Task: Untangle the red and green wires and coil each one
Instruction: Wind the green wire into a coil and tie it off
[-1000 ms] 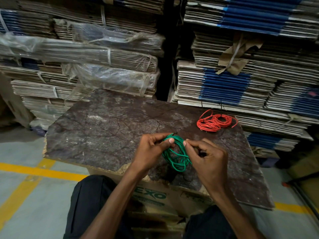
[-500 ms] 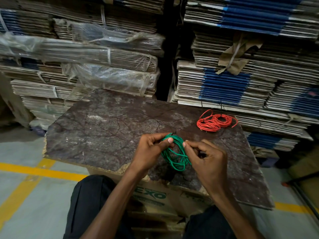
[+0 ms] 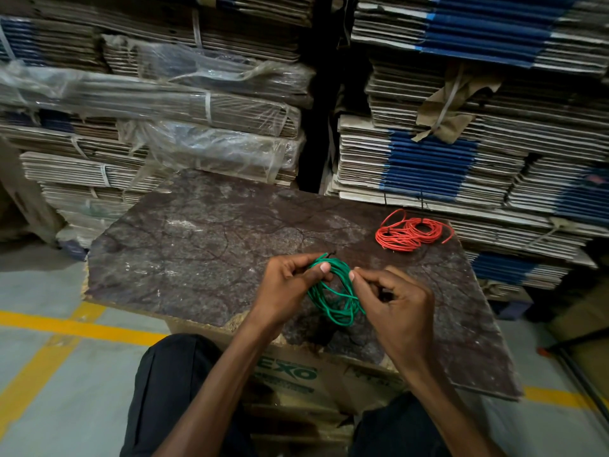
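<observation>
pinching the green wire (image 3: 333, 293) coil from both sides, the left hand (image 3: 290, 291) and right hand (image 3: 395, 308) hold it together; the red wire (image 3: 410, 234) lies coiled beyond the right hand.

L hand (image 3: 290, 288) & R hand (image 3: 395, 305) both pinch green wire (image 3: 333, 291) coil above board (image 3: 204, 245); red wire (image 3: 408, 233) coiled at far right, apart

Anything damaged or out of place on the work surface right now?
The board has a crumbled, chipped near edge. The red wire lies coiled but loose, one end sticking out. Both hands hold the green wire.
</observation>
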The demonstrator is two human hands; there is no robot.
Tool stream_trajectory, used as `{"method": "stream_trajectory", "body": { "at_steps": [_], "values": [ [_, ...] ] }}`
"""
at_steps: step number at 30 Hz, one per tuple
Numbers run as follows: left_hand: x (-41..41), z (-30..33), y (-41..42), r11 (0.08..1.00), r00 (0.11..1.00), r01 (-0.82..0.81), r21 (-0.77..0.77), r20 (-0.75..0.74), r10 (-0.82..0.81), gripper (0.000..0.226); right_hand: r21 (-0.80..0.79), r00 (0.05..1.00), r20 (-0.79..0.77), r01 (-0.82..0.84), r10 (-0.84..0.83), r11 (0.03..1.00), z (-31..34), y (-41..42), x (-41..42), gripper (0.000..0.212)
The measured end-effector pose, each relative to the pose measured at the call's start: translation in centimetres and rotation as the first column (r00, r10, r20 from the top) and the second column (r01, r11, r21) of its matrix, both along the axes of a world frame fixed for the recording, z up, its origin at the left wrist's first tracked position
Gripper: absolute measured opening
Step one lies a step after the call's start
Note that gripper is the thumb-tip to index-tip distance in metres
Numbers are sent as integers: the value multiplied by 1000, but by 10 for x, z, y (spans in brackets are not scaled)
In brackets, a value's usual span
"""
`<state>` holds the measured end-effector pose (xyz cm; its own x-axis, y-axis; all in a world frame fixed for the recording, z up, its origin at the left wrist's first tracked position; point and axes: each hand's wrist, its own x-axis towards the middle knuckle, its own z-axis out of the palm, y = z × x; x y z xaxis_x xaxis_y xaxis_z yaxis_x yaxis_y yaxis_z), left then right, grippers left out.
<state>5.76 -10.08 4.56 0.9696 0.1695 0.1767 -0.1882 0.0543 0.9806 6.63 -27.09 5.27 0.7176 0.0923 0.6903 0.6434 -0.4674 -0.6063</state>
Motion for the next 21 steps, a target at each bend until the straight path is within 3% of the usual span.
{"method": "stream_trajectory", "body": {
  "at_steps": [21],
  "values": [
    [-1, 1, -1, 1000, 1000, 15, 7, 13, -15, 14, 0, 1000, -7, -1, 1, 1000, 0, 0, 0, 4]
  ]
}}
